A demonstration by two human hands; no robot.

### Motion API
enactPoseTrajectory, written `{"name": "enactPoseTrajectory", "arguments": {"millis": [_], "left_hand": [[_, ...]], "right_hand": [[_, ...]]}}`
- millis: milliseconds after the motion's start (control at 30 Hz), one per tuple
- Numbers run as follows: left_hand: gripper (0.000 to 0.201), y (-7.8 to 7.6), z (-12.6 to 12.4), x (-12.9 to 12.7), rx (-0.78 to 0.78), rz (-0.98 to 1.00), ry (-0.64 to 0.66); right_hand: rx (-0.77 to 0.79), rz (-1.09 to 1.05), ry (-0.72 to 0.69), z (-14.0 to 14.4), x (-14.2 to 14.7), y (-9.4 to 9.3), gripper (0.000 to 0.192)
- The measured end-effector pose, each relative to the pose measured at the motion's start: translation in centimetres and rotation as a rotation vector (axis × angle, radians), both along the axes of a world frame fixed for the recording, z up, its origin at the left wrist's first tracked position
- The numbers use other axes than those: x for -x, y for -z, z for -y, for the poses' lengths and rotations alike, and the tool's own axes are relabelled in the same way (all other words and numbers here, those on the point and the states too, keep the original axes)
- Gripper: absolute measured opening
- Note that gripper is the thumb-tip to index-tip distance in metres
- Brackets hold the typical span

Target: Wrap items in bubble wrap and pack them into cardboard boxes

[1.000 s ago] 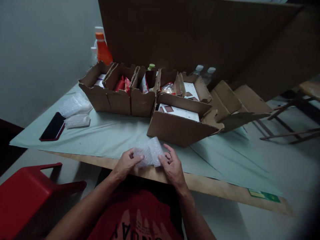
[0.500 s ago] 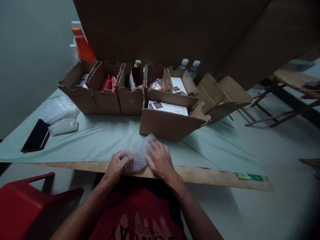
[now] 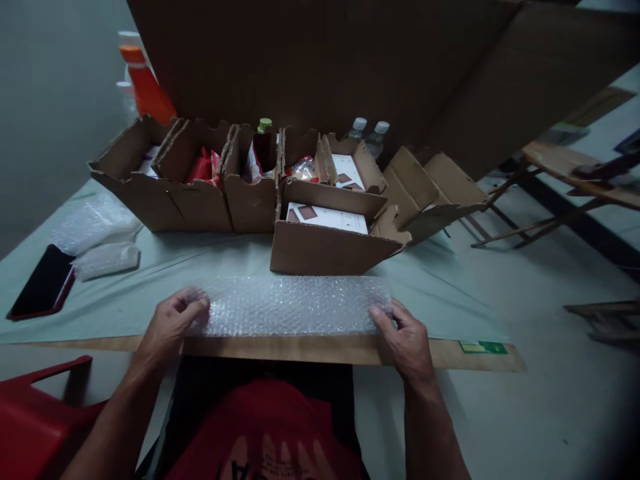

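The table (image 3: 150, 267) carries the boxes (image 3: 330, 247); before them the bubble wrap (image 3: 290, 307) lies flat along the near edge. My left hand (image 3: 167, 327) and right hand (image 3: 407, 340) pinch its ends. Uneven pull might skew it off the edge.

A long strip of clear plastic bubble wrap (image 3: 293, 305) looks dimpled and faintly shiny; it lies on a matt pale green cloth (image 3: 200, 263) over a smooth wooden board with a light grain (image 3: 280, 348). The open brown cardboard boxes (image 3: 320, 247) look dull and rough at their torn edges, and the flat black phone in a red case (image 3: 40, 287) is glossy
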State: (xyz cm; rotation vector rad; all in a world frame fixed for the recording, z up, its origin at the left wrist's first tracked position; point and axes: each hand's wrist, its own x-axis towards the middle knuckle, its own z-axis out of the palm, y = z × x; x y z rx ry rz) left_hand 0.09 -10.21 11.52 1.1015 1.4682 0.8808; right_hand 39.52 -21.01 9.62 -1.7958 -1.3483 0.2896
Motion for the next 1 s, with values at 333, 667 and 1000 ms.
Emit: {"name": "enactPoseTrajectory", "arguments": {"millis": [333,667,1000], "left_hand": [[0.038,2.6,-2.6,-0.9,-0.141,-0.874,0.386],[0.041,2.6,-2.4,-2.4,-0.069,-1.123,0.465],[0.017,2.0,-3.0,-1.7,-0.131,-0.996,0.487]], "right_hand": [[0.098,0.637,0.228,0.5,0.6,3.0,0.035],[0.078,0.514,-0.518,-3.1,7.7,1.7,0.026],[0.18,0.564,-0.078,-1.2,-1.3,2.5,0.035]]}}
